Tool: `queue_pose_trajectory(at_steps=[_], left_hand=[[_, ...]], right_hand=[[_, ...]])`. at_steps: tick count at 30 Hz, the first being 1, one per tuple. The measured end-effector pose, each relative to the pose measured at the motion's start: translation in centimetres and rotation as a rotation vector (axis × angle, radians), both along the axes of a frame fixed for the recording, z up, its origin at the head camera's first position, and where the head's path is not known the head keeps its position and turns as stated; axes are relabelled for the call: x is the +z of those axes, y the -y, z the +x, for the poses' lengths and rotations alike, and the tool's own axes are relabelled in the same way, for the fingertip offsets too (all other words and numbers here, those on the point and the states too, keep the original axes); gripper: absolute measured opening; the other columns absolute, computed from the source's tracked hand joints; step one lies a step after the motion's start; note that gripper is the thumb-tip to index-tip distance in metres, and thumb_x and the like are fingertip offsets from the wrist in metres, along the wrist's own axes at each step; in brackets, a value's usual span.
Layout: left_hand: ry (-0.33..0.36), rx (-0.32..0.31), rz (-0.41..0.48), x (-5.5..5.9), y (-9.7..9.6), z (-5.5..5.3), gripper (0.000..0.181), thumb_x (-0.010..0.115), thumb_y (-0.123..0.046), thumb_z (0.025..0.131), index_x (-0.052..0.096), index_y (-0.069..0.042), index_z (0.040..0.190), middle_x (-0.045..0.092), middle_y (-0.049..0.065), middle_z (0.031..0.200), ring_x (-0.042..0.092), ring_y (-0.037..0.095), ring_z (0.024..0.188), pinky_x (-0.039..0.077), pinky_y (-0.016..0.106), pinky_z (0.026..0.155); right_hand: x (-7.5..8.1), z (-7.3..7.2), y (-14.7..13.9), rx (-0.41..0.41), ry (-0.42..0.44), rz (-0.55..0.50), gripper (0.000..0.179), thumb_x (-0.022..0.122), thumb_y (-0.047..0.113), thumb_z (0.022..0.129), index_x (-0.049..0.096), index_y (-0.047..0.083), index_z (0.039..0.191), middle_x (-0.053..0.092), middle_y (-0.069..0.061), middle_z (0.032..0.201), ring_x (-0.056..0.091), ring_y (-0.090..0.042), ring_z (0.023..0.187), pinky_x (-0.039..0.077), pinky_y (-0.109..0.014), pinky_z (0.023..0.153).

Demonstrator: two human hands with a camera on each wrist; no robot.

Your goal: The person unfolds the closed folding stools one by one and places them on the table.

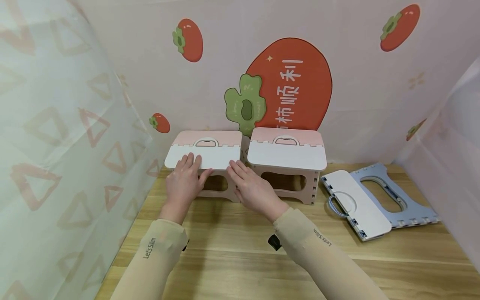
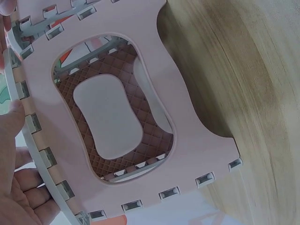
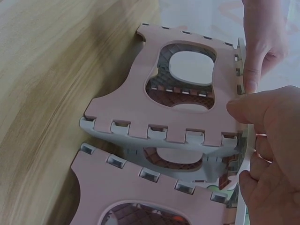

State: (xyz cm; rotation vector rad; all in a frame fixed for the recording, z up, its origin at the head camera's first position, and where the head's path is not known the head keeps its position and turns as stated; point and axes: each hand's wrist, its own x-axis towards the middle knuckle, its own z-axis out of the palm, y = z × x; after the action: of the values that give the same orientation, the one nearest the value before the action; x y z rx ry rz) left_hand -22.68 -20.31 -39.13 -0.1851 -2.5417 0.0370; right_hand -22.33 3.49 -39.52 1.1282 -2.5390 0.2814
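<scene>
Two pink-and-white folding step stools stand unfolded side by side, each with a carry handle on its seat. On the white front part of the left stool [image 1: 223, 152] rests my left hand [image 1: 183, 179], fingers spread forward and thumb along the front edge. My right hand [image 1: 255, 187] touches the same stool at its front right corner. In the right wrist view, the right thumb [image 3: 248, 110] lies by the upper edge of the pink leg panel [image 3: 122, 105]. The right stool [image 1: 286, 156] stands just beside that hand, a narrow gap from the left stool.
A blue-and-white folding stool [image 1: 361, 204] lies partly folded on its side at the right of the wooden table [image 1: 232, 258]. Printed cloth with persimmons [image 1: 296, 83] hangs behind, and more cloth [image 1: 75, 146] closes off the left and right sides.
</scene>
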Motion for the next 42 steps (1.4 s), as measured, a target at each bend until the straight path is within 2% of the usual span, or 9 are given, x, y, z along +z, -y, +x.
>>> queue_pose_trajectory(at_steps=[12, 16, 20, 22, 25, 34, 38, 40, 42], left_hand=[[-0.015, -0.039, 0.010, -0.2, 0.5, 0.3, 0.060, 0.068, -0.047, 0.096, 0.065, 0.000, 0.133, 0.063, 0.024, 0.135, 0.060, 0.040, 0.126, 0.057, 0.053, 0.094], [0.101, -0.036, 0.020, -0.1, 0.7, 0.6, 0.067, 0.065, -0.047, 0.099, 0.055, 0.002, 0.143, 0.054, 0.026, 0.146, 0.049, 0.041, 0.138, 0.044, 0.051, 0.113], [0.259, -0.048, 0.061, -0.2, 0.9, 1.0, 0.076, 0.060, -0.046, 0.102, 0.036, 0.003, 0.155, 0.033, 0.028, 0.161, 0.027, 0.043, 0.151, 0.021, 0.053, 0.126], [0.296, -0.062, 0.069, -0.4, 1.1, 1.2, 0.077, 0.058, -0.044, 0.103, 0.031, 0.003, 0.157, 0.026, 0.027, 0.164, 0.019, 0.044, 0.154, 0.015, 0.055, 0.127], [0.280, -0.102, 0.082, -0.9, 1.2, 1.9, 0.075, 0.060, -0.039, 0.103, 0.031, 0.004, 0.157, 0.026, 0.027, 0.164, 0.018, 0.046, 0.153, 0.016, 0.057, 0.126], [0.195, -0.210, 0.167, -2.1, 0.4, 5.8, 0.066, 0.069, -0.031, 0.098, 0.045, 0.001, 0.152, 0.043, 0.022, 0.157, 0.038, 0.042, 0.146, 0.045, 0.057, 0.110], [0.253, -0.216, 0.203, -2.9, -0.6, 7.6, 0.065, 0.071, -0.033, 0.097, 0.049, -0.004, 0.151, 0.047, 0.017, 0.156, 0.051, 0.039, 0.137, 0.061, 0.049, 0.082], [0.293, -0.222, 0.216, -3.6, -1.0, 8.3, 0.063, 0.071, -0.034, 0.097, 0.051, -0.006, 0.150, 0.049, 0.016, 0.154, 0.065, 0.037, 0.120, 0.060, 0.039, 0.060], [0.326, -0.234, 0.225, -4.3, -1.4, 8.8, 0.062, 0.071, -0.035, 0.097, 0.053, -0.006, 0.149, 0.051, 0.015, 0.152, 0.072, 0.032, 0.093, 0.054, 0.032, 0.050]], right_hand=[[0.2, 0.3, -0.3, 0.018, 0.085, 0.034, 0.065, 0.067, 0.019, 0.100, 0.038, 0.001, 0.156, 0.032, -0.014, 0.165, 0.032, -0.029, 0.152, 0.034, -0.041, 0.121], [0.4, 0.7, -0.7, 0.038, 0.127, 0.046, 0.071, 0.067, 0.020, 0.100, 0.032, 0.001, 0.159, 0.029, -0.015, 0.166, 0.028, -0.028, 0.154, 0.030, -0.040, 0.123], [0.8, 1.4, -1.5, 0.073, 0.136, 0.055, 0.071, 0.066, 0.022, 0.101, 0.031, 0.001, 0.159, 0.029, -0.015, 0.166, 0.029, -0.028, 0.153, 0.030, -0.041, 0.124], [1.0, 1.8, -2.1, 0.093, 0.136, 0.052, 0.070, 0.067, 0.023, 0.101, 0.033, 0.002, 0.159, 0.031, -0.014, 0.166, 0.033, -0.029, 0.152, 0.035, -0.042, 0.121], [1.1, 2.6, -3.2, 0.131, 0.136, 0.043, 0.069, 0.069, 0.022, 0.100, 0.036, 0.005, 0.158, 0.036, -0.013, 0.164, 0.040, -0.028, 0.148, 0.048, -0.042, 0.111], [-0.3, 4.7, -7.8, 0.264, 0.200, 0.100, 0.060, 0.069, 0.022, 0.100, 0.047, 0.007, 0.153, 0.048, -0.012, 0.156, 0.048, -0.028, 0.142, 0.051, -0.043, 0.108], [-1.9, 5.1, -10.3, 0.264, 0.221, 0.100, 0.057, 0.072, 0.018, 0.097, 0.052, 0.006, 0.149, 0.054, -0.015, 0.151, 0.055, -0.030, 0.135, 0.054, -0.045, 0.103], [-2.5, 5.3, -11.7, 0.253, 0.234, 0.099, 0.056, 0.073, 0.017, 0.096, 0.054, 0.005, 0.147, 0.056, -0.016, 0.148, 0.057, -0.030, 0.133, 0.054, -0.045, 0.102], [-3.1, 5.6, -13.2, 0.237, 0.242, 0.093, 0.055, 0.074, 0.016, 0.095, 0.056, 0.004, 0.145, 0.058, -0.016, 0.147, 0.058, -0.031, 0.132, 0.055, -0.046, 0.101]])
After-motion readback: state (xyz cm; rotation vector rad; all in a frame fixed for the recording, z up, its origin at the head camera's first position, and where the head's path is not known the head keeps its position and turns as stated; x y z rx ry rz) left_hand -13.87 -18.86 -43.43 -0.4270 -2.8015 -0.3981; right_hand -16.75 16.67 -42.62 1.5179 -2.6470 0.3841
